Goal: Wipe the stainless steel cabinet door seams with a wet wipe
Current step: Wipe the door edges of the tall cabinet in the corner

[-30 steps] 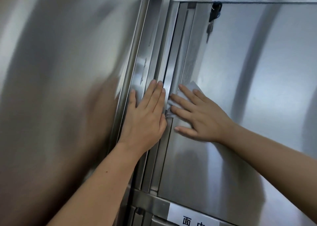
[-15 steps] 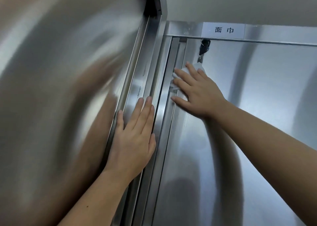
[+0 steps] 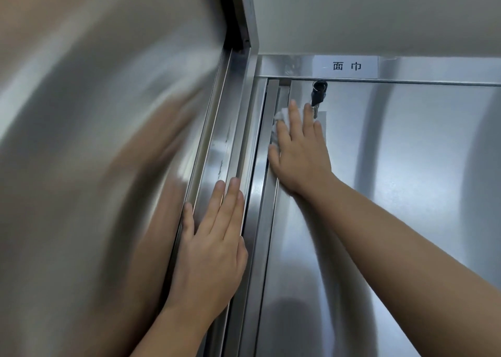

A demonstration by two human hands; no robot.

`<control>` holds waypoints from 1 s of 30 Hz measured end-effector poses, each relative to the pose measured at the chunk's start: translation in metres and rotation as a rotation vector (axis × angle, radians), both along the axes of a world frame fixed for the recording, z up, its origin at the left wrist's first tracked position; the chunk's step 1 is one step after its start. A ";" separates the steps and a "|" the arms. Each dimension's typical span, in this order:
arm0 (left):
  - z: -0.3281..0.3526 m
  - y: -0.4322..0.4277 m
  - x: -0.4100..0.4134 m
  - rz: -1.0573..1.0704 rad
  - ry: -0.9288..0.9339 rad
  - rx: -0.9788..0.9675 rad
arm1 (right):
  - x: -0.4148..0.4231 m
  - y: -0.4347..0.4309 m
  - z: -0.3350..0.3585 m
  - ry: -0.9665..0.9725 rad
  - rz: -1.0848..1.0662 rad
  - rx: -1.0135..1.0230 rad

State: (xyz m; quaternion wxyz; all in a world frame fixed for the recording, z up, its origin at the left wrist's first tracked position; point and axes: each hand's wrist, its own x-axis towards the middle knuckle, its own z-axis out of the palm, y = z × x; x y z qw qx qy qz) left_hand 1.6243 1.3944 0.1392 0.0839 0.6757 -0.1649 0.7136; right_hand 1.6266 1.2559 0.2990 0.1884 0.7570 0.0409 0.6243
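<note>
— Where is the wet wipe (image 3: 281, 116) found?

— It is pressed flat against the cabinet door (image 3: 406, 199), near the door's top left corner and right beside the vertical seam (image 3: 262, 150). Most of it is covered by the right hand (image 3: 301, 153); only a crumpled white edge is seen past the fingers on the seam side.

— How is the grip of that hand described?

— It is kept wide. The fingers are held straight and pointed upward, and the wipe is pinned beneath them rather than pinched.

— And the left hand (image 3: 214, 251)?

— It is laid flat on the upright frame (image 3: 230, 145) to the left of the seam, lower than the right hand. Its grip is wide as well: the fingers are held straight and close together, and nothing is held.

— What else is seen?

— A dark-headed key (image 3: 317, 95) is hung in the lock at the top of the door, just beside the right fingertips. A white label (image 3: 345, 66) with two printed characters is stuck on the rail above it. A steel panel (image 3: 81, 140) on the far left is blurred, with an arm reflected in it.
</note>
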 end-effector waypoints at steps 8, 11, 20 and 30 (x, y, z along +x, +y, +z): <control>-0.002 0.001 -0.001 -0.050 0.032 -0.011 | 0.007 0.014 0.004 -0.007 -0.013 0.125; -0.002 0.000 -0.002 -0.061 0.058 -0.015 | 0.008 0.013 -0.007 -0.022 -0.030 0.112; -0.005 -0.001 0.003 -0.124 0.022 -0.041 | 0.014 0.027 0.023 -0.015 -0.095 0.185; -0.006 -0.003 0.003 -0.089 -0.012 -0.059 | 0.010 0.024 0.022 0.034 -0.125 0.078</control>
